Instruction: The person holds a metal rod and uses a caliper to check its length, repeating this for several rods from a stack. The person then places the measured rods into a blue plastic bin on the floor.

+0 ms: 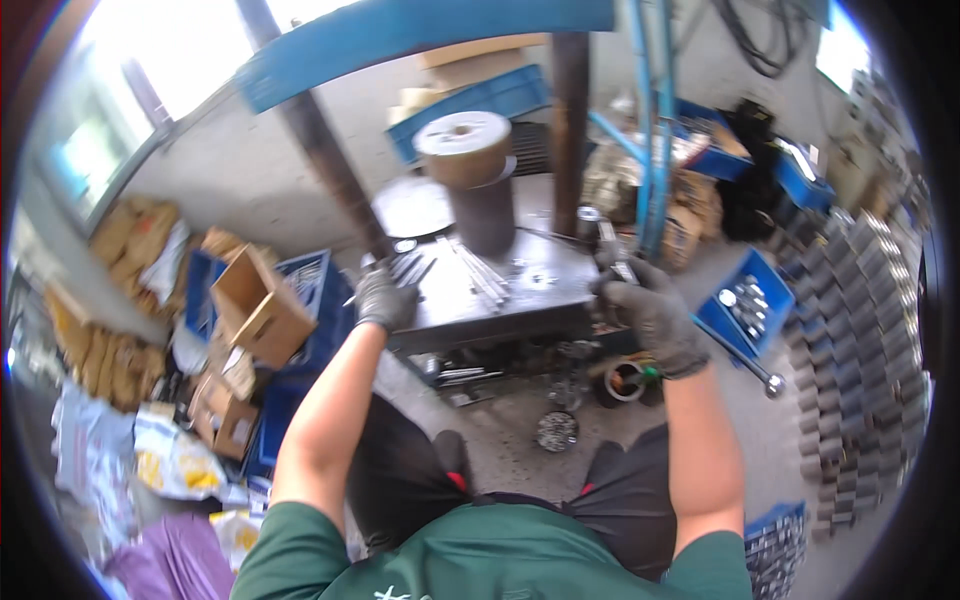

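Note:
My left hand [388, 300], in a dark grey glove, is at the left edge of the metal work table [560, 275]. Its fingers are curled, and bits of shiny metal show beside them; what they grip is blurred. Right next to it, several thin metal rods [482, 272] lie fanned out on the table top. At the table's right side my right hand [655, 315], gloved too, is closed around a shiny metal piece [624, 268] whose kind I cannot make out. Between and beyond the hands stands a thick dark cylinder with a wide pale round top [462, 135].
A blue crossbeam [430, 45] on dark posts [570, 130] frames the table. On the left are cardboard boxes [262, 305] and bags. At right, a blue bin of metal parts [750, 300], a ball-ended bar [740, 358] and tall stacks of metal pieces [860, 350] stand close.

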A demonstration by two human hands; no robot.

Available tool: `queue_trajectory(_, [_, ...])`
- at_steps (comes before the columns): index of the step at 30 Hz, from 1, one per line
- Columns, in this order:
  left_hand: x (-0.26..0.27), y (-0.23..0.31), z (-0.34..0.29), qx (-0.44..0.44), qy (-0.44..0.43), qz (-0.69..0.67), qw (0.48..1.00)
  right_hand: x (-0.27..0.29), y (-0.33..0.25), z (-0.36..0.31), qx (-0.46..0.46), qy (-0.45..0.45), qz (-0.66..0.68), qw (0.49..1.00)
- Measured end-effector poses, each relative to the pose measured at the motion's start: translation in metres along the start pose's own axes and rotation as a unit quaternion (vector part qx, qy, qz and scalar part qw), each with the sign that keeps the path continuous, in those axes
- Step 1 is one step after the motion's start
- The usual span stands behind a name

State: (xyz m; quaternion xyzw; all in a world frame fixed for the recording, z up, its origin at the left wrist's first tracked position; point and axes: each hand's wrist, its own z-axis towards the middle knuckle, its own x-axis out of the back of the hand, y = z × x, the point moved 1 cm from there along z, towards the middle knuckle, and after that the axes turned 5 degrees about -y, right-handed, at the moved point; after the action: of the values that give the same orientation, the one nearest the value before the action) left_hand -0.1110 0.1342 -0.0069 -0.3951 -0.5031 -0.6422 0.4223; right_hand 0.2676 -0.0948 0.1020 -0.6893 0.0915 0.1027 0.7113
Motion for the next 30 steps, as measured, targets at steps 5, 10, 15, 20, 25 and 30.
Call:
queue_trajectory(5, [0.032,-0.002,0.008,0.076,-0.104,0.026,0.991,0.001,0.0,-0.001,0.013,-0.014,0.025,1.0])
queue_trajectory(10, [0.031,0.001,0.007,0.01,-0.153,0.142,0.978,-0.001,0.006,0.003,0.014,-0.016,0.051,0.998])
queue_trajectory(15, [0.035,0.01,0.011,-0.034,-0.165,0.18,0.969,-0.003,0.01,0.009,0.006,-0.021,0.068,0.997])
queue_trajectory(20, [0.04,0.006,0.014,-0.069,-0.229,0.126,0.963,0.014,0.029,0.003,-0.024,-0.007,0.082,0.996])
queue_trajectory(25, [0.021,0.01,-0.018,-0.147,-0.139,0.134,0.97,0.026,0.064,-0.011,-0.101,0.065,0.044,0.992])
queue_trajectory(30, [0.02,0.001,-0.054,-0.361,-0.124,0.107,0.918,0.03,0.065,-0.021,-0.048,0.03,0.147,0.987])
